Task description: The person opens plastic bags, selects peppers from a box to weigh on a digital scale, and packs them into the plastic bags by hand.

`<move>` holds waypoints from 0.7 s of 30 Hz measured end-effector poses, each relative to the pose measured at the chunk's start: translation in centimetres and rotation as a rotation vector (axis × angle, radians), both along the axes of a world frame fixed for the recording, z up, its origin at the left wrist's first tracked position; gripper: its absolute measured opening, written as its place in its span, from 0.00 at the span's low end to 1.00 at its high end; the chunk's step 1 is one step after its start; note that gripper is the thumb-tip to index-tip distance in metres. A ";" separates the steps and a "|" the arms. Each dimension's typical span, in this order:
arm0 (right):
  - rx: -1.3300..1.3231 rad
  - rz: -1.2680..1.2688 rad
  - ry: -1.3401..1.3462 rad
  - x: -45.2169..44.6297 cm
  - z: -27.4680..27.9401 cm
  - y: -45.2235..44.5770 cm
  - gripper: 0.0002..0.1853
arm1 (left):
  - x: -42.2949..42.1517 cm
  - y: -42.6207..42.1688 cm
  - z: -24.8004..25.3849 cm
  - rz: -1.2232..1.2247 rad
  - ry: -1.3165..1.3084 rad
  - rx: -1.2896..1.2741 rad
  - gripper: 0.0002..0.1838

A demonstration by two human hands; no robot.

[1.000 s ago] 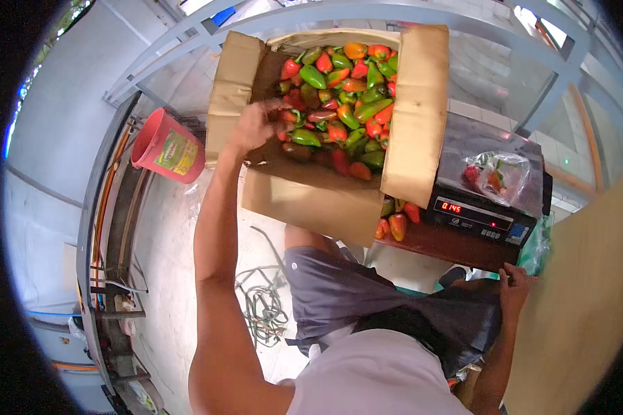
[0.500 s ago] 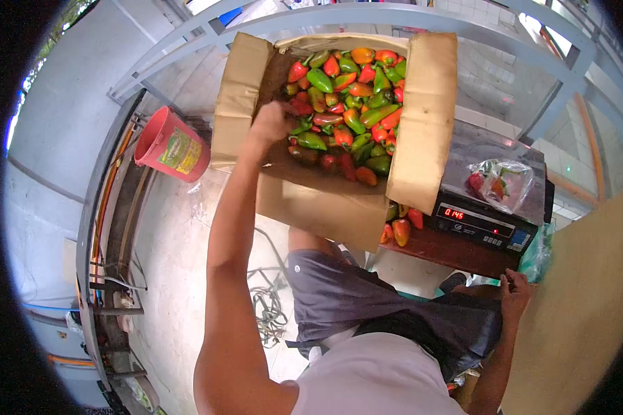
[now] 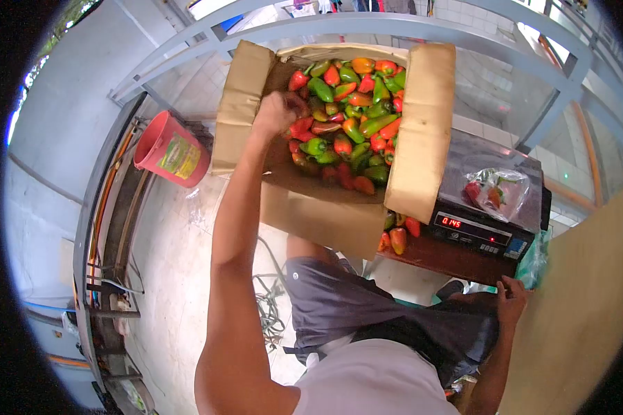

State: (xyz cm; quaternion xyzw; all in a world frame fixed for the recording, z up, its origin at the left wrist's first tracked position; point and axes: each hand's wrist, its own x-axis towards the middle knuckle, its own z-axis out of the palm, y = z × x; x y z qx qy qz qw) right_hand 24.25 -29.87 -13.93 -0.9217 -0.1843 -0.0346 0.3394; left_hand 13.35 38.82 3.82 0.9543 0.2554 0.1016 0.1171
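A cardboard box (image 3: 421,131) with its flaps folded out holds many red, green and orange peppers (image 3: 356,128). My left hand (image 3: 279,114) reaches into its left side, fingers curled down at the edge of the pile; what lies in them, if anything, is hidden. My right hand (image 3: 512,299) hangs low by the front right corner of the digital scale (image 3: 495,225), fingers loosely bent and apart, holding nothing I can see. On the scale rests a clear plastic bag (image 3: 509,194) with a few peppers inside, and the display reads 0.145.
A pink-red bucket (image 3: 173,149) stands on the floor to the left. Several loose peppers (image 3: 397,239) lie under the box's front right corner. A coiled cable (image 3: 270,311) is on the floor. Metal railing (image 3: 367,26) runs behind, and a brown board (image 3: 581,304) rises at the right.
My left hand has shifted slightly up and right within the box, its fingers now over the upper left peppers. My right hand stays beside the scale; its display reading is the same.
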 end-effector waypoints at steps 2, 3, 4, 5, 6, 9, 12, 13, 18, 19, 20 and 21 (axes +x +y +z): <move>0.007 0.021 -0.016 0.2 -0.6 -0.3 0.11 | 0.6 0.8 0.1 0.085 -0.020 0.173 0.16; -0.007 0.039 -0.037 0.7 -1.6 -1.0 0.11 | 0.8 1.1 -0.6 0.060 0.057 0.091 0.16; -0.018 0.055 -0.061 1.0 -2.1 -1.3 0.11 | 1.1 1.9 -2.2 0.032 0.131 0.012 0.16; -0.002 0.054 -0.050 1.0 -2.2 -1.4 0.11 | 2.0 3.4 -4.4 -0.006 0.205 0.035 0.18; 0.013 0.051 -0.038 0.8 -1.9 -1.2 0.11 | 3.0 4.9 -6.6 -0.048 0.276 0.058 0.19; 0.049 0.009 0.018 0.0 0.0 -0.2 0.10 | 0.3 -0.3 -2.0 -0.219 0.133 -0.249 0.20; 0.018 0.007 -0.057 0.2 -0.5 0.2 0.10 | 0.4 0.5 0.0 -0.242 0.082 -0.346 0.20; -0.006 0.018 -0.107 0.4 -0.9 0.1 0.10 | 0.9 0.4 1.1 -0.134 0.093 -0.375 0.20; -0.037 0.013 -0.029 0.6 -0.3 0.0 0.10 | 5.7 2.5 -0.6 -0.153 -0.111 0.105 0.17; -0.044 -0.003 -0.011 0.5 0.0 0.1 0.10 | 5.9 0.7 0.2 -0.153 -0.050 0.168 0.16; -0.031 0.006 -0.043 0.8 -0.3 -0.1 0.10 | 6.0 -1.6 0.4 -0.152 0.014 0.231 0.15; -0.019 0.016 -0.072 1.0 -0.8 -0.4 0.11 | 6.5 -3.5 0.6 -0.151 0.081 0.293 0.15</move>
